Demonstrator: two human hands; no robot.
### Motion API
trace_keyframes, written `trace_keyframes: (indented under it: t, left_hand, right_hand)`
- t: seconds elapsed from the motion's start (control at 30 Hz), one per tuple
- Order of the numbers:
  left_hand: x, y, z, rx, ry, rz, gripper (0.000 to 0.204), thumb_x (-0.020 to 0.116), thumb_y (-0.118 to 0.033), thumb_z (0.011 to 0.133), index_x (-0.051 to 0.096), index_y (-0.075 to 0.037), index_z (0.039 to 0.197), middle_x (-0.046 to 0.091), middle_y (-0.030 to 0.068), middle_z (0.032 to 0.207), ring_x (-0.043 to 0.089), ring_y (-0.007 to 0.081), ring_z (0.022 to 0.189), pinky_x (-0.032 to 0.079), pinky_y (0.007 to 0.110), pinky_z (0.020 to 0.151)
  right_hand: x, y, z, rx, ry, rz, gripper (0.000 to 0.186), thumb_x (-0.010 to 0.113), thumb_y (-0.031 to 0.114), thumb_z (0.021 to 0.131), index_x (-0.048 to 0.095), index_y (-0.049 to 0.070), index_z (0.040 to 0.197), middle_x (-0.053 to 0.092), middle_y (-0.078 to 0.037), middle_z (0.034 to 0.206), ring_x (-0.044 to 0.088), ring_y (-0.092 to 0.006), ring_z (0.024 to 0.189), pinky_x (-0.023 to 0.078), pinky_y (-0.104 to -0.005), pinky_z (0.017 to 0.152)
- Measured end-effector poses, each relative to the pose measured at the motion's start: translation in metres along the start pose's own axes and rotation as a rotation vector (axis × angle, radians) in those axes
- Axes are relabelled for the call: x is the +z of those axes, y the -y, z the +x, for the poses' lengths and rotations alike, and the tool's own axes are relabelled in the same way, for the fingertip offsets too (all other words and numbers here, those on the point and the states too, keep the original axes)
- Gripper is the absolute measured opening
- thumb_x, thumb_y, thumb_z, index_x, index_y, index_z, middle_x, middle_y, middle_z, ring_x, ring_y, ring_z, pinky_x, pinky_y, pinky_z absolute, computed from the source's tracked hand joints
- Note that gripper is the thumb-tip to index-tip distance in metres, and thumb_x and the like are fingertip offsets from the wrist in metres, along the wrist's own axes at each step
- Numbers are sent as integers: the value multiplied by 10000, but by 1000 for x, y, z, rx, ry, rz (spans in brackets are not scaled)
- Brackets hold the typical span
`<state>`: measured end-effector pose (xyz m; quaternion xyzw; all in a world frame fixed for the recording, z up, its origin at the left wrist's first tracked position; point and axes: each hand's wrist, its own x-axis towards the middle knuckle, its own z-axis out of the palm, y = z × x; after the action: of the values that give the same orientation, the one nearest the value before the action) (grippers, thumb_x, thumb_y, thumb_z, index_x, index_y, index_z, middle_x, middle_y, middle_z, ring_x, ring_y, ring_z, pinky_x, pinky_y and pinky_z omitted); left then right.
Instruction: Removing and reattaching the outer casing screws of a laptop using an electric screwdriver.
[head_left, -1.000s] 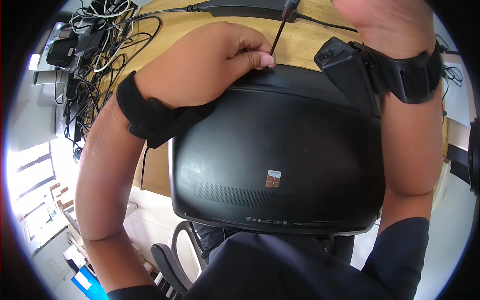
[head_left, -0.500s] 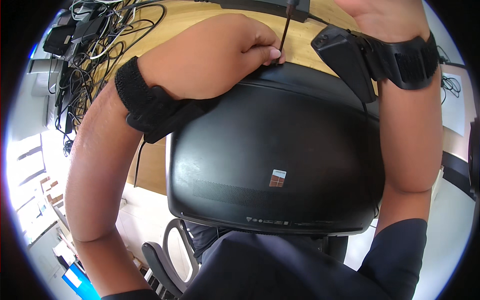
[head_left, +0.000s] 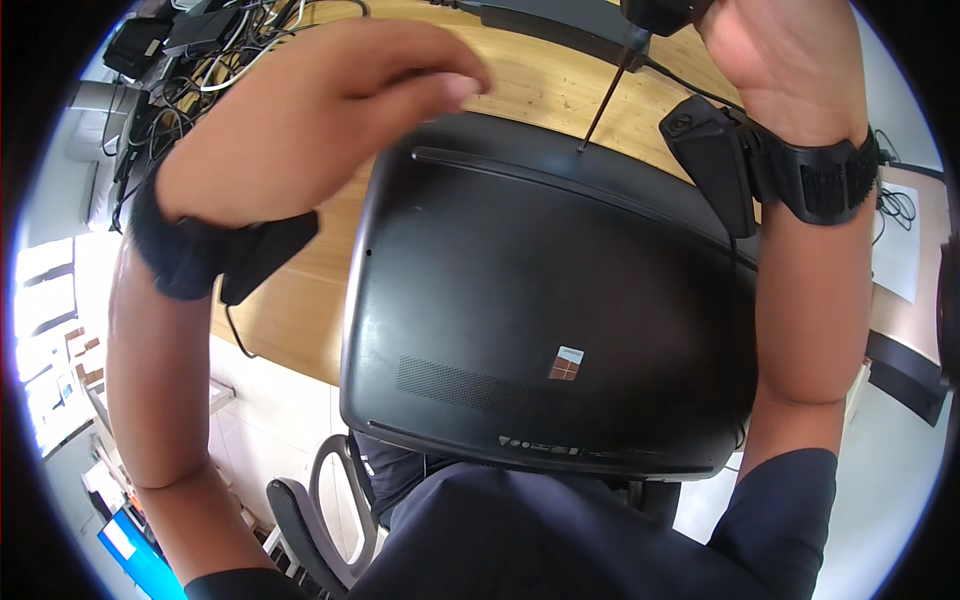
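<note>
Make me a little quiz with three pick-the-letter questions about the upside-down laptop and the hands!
1. Where does the thin screwdriver shaft's tip touch?
A. the far edge of the black laptop base
B. the small square sticker
C. the grey chair

2. What colour is the desk?
A. white
B. light wood
C. red

3. What is the left hand doing?
A. pressing on the laptop
B. lifted above it, holding nothing
C. holding the screwdriver

Answers:
1. A: the thin screwdriver shaft, held by the right hand, meets the black laptop base at its far edge.
2. B: the wooden desk is pale wood.
3. B: the left hand hovers with fingers loose and free.
</note>
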<state>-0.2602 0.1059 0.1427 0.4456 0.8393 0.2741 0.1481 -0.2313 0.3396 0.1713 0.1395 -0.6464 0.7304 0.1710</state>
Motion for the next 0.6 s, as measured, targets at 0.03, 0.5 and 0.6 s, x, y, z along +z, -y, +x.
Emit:
trace_keyframes:
  t: [0.03,0.5,0.6]
  left_hand:
    - [-10,3,-15,-64,-17,-73,198,590,-139,1053,670,5,1164,676,60,1031,627,152,948,498,297,886]
    - [-13,49,-117,-361,9,-55,154,731,-34,908,652,-13,1038,626,41,927,584,137,868,473,286,787]
    - [-1,53,-110,-296,-84,-7,145,754,-75,881,673,7,970,640,74,866,608,177,766,494,307,706]
  right_hand:
    - [4,1,0,-3,5,21,254,769,188,894,599,23,986,613,-40,751,575,-127,606,515,-280,611]
    - [4,-1,-2,42,-111,1,271,760,194,907,592,20,1029,617,-36,760,580,-114,637,516,-278,621]
    - [2,7,-3,53,-130,-37,272,759,193,908,590,20,1032,617,-36,761,580,-113,639,516,-277,623]
